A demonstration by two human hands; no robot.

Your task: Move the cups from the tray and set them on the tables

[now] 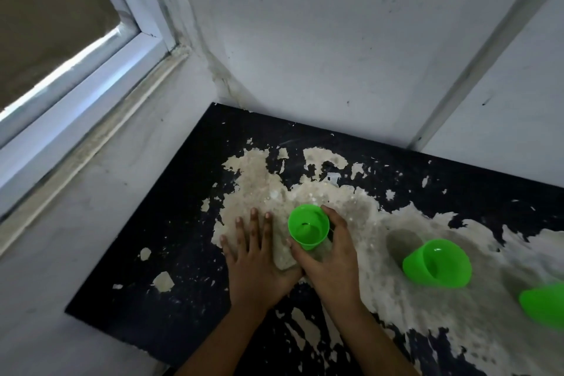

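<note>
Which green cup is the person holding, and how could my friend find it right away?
Start at the black table with peeling paint, pushed into the white corner under the window. Near its middle, the right hand curls around a green cup, beside the flat left hand. It is the upright cup nearest the corner; the other green cups lie farther right, untouched.

Left hand (254, 256) flat, fingers spread, lower centre of frame, right hand (328, 256) beside it, fingers curled in a grip, both forearms bare
</note>
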